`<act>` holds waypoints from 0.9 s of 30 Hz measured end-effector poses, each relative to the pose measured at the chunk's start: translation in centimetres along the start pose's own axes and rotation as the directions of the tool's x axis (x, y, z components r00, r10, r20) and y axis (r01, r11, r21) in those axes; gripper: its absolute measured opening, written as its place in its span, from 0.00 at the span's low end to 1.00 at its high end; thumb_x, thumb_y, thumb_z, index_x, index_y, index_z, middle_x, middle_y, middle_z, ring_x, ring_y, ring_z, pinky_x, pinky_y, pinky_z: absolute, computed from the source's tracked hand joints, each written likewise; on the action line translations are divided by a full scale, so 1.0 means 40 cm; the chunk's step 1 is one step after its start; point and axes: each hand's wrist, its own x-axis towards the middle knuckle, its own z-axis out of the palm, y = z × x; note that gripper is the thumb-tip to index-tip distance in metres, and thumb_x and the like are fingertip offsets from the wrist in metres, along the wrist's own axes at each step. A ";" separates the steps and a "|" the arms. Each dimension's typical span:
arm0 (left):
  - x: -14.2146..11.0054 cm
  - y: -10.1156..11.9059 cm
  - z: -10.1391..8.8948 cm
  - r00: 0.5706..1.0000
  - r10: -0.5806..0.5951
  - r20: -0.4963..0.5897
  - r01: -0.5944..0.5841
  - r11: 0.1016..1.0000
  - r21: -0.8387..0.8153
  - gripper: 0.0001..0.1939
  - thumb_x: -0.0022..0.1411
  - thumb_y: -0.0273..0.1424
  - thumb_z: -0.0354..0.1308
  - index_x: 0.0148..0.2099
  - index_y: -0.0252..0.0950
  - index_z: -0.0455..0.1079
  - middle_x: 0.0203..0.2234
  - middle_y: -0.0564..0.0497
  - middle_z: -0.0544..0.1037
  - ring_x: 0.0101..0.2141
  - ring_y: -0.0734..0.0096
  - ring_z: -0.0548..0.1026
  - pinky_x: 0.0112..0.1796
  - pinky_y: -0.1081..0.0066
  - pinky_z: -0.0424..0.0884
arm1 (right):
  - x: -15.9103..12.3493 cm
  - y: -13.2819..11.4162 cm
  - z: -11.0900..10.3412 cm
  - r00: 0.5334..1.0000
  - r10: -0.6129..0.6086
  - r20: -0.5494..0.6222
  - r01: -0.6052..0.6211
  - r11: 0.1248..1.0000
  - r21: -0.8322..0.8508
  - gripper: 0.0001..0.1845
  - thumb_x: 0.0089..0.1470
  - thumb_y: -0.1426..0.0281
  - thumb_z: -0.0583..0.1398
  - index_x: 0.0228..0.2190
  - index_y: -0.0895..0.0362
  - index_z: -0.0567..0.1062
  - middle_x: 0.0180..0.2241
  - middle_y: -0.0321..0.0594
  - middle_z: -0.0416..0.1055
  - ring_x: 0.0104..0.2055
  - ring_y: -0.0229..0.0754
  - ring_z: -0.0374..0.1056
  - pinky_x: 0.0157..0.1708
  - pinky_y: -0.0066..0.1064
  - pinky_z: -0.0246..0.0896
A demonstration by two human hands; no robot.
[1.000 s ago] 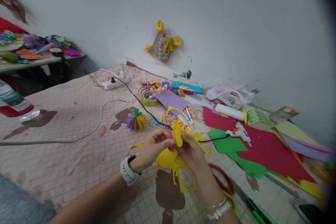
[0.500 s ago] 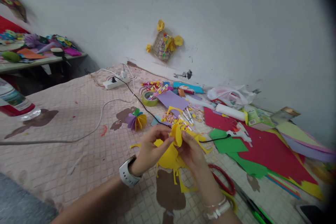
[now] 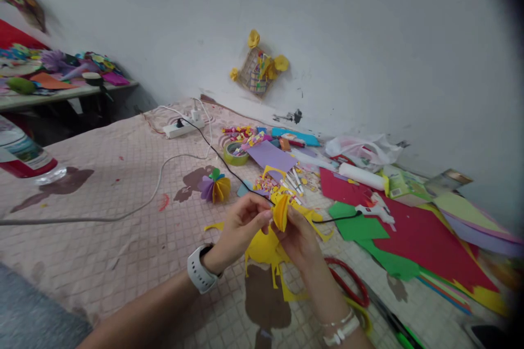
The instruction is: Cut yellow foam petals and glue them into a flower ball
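Pink grid-patterned sheet [image 3: 102,240] against a white wall [image 3: 388,38], with a clear plastic bottle [image 3: 24,155] at left, a woven basket [image 3: 258,73] of yellow paper flowers fixed to the wall, and a white plastic bag [image 3: 360,147] at right. The left hand [image 3: 239,232] and right hand [image 3: 297,242] pinch a folded yellow paper piece [image 3: 280,212] between their fingers, above yellow paper cutouts [image 3: 262,248] on the sheet.
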 end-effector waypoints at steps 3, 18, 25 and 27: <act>-0.001 -0.002 0.001 1.000 -0.012 -0.005 0.012 1.000 0.003 0.06 0.60 0.31 0.59 0.34 0.36 0.65 0.22 0.57 0.67 0.21 0.80 0.67 0.25 0.78 0.64 | 0.000 0.001 -0.003 1.000 0.001 0.000 -0.001 1.000 -0.013 0.09 0.40 0.68 0.71 0.27 0.55 0.80 0.24 0.32 0.77 0.25 0.34 0.71 0.27 0.22 0.68; -0.011 -0.001 -0.008 0.996 0.094 -0.012 -0.088 0.967 0.240 0.07 0.55 0.33 0.63 0.34 0.36 0.70 0.24 0.54 0.67 0.26 0.76 0.64 0.27 0.75 0.61 | 0.005 0.010 -0.014 0.999 -0.044 -0.030 0.041 0.994 -0.104 0.07 0.42 0.66 0.69 0.26 0.53 0.78 0.26 0.34 0.77 0.29 0.41 0.72 0.29 0.30 0.68; -0.006 0.003 -0.006 0.996 0.074 -0.040 -0.057 0.946 0.318 0.05 0.57 0.31 0.59 0.32 0.35 0.67 0.24 0.54 0.66 0.26 0.75 0.64 0.28 0.74 0.61 | 0.003 0.003 -0.016 0.998 -0.057 -0.019 0.053 0.983 -0.175 0.08 0.41 0.64 0.70 0.25 0.53 0.78 0.24 0.32 0.75 0.25 0.37 0.68 0.28 0.27 0.66; -0.002 0.001 -0.008 0.996 0.068 -0.065 -0.040 0.930 0.365 0.06 0.56 0.31 0.59 0.30 0.35 0.67 0.23 0.54 0.65 0.25 0.74 0.63 0.28 0.74 0.61 | 0.005 -0.002 -0.018 0.996 -0.083 -0.009 0.079 0.971 -0.226 0.08 0.42 0.64 0.70 0.24 0.53 0.78 0.23 0.32 0.73 0.24 0.36 0.66 0.26 0.26 0.63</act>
